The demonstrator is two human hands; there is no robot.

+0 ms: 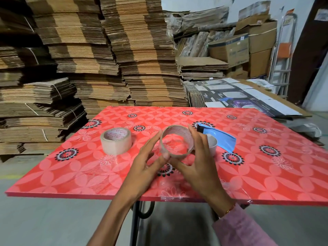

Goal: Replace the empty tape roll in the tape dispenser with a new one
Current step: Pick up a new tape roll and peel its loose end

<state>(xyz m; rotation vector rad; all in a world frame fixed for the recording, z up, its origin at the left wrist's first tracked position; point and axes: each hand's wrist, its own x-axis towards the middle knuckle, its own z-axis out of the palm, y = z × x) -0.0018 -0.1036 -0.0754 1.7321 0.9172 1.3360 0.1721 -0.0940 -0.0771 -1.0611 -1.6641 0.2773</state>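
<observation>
An empty cardboard tape core (184,134) is held just above the red floral table (88,178), near its middle. My left hand (147,162) pinches the core's near rim with thumb and fingers. My right hand (197,160) grips its right side, fingers over the top and thumb below. A full roll of clear tape (116,143) with red print inside stands on the table to the left. The blue tape dispenser (220,137), with a black end and a white hub, lies to the right, partly hidden behind my right hand.
Tall stacks of flattened cardboard (110,50) rise behind the table. Cardboard boxes (248,48) and printed flat cartons (239,96) fill the back right, beside a metal ladder (282,55). The table's near edge sits over a grey floor.
</observation>
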